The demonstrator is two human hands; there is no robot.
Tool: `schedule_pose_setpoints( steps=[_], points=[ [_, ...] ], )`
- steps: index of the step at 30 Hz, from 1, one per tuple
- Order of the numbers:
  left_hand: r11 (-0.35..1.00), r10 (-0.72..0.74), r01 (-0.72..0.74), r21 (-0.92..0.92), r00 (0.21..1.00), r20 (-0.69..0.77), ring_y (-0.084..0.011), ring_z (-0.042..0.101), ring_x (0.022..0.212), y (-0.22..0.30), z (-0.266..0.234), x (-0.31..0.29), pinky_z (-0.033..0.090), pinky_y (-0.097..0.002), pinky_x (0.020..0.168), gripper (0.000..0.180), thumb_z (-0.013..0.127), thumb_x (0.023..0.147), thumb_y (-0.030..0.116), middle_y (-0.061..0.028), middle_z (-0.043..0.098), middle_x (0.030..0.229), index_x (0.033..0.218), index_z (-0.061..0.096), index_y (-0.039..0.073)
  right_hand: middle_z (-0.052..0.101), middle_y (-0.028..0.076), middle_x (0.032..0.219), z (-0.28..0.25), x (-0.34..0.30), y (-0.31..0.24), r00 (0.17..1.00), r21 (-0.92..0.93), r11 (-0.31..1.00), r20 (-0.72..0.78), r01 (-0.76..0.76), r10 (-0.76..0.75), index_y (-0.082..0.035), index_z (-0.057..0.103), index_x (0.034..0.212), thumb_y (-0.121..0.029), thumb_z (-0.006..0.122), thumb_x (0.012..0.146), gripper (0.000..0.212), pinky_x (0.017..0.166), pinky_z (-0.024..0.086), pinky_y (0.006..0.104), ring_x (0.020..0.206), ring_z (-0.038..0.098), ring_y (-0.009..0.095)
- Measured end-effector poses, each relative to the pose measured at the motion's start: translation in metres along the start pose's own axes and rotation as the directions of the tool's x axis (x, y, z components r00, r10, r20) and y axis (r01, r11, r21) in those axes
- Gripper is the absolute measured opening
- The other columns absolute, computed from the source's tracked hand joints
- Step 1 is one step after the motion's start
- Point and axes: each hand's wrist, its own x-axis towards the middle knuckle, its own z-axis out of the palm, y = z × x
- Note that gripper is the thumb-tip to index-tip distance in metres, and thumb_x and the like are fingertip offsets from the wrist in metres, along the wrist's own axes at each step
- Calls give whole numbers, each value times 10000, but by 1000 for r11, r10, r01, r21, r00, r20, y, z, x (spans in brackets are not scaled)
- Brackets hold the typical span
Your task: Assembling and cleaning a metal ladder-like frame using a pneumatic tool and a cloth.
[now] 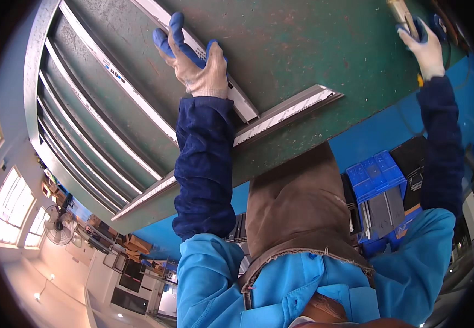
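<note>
Straddling a printed bar (pixel 241 103), left fingers (pixel 177 24) spread; right fingers (pixel 408 39) gripping a probable tool (pixel 401 15)

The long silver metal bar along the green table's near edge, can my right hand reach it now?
Probably yes: only green tabletop shows between your right hand and the long silver bar, though the hand seems to grip a tan object, perhaps needing release.

Navy oversleeves (pixel 204 164) meet a blue shirt (pixel 207 273) — brown apron (pixel 297 202) below.
</note>
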Motion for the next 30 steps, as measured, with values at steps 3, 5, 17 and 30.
schedule_pose_setpoints(
  steps=[3, 5, 17, 30],
  points=[
    [997, -65, 62, -51, 995, -71, -371, 188, 1516, -4, -3, 0, 210, -435, 1199, 612, 677, 763, 90, -303, 261, 1572, 1359, 583, 193, 696, 84, 1034, 35, -116, -30, 963, 702, 671, 258, -240, 74, -24, 476, 1394, -229, 761, 832, 663, 707, 557, 293, 871, 667, 152],
    [994, -53, 47, -101, 997, -59, -371, 191, 1515, -5, 3, 1, 220, -429, 1196, 598, 673, 761, 71, -309, 254, 1573, 1342, 596, 191, 676, 94, 1062, 41, -193, -78, 910, 848, 355, 414, -394, 21, 2, 464, 1393, -223, 808, 773, 744, 688, 568, 296, 870, 663, 163],
    [932, -112, 124, -340, 992, 55, -189, 610, 959, 2, -8, -22, 552, -288, 762, 497, 648, 751, -77, -101, 452, 1222, 1218, 647, 92, 683, 124, 1176, 164, -380, -139, 844, 625, 631, 527, -460, 94, -79, 508, 1358, -202, 870, 647, 807, 933, 518, 337, 1070, 685, 255],
    [862, 7, 82, -499, 985, 174, -34, 493, 634, -31, 0, -19, 397, -177, 543, 565, 581, 791, -146, -1, 597, 968, 1303, 608, 91, 672, 73, 1058, 206, -385, -142, 927, 629, 702, 356, -333, 120, -23, 516, 1334, -328, 881, 705, 788, 818, 519, 295, 878, 623, 134]
  ],
)
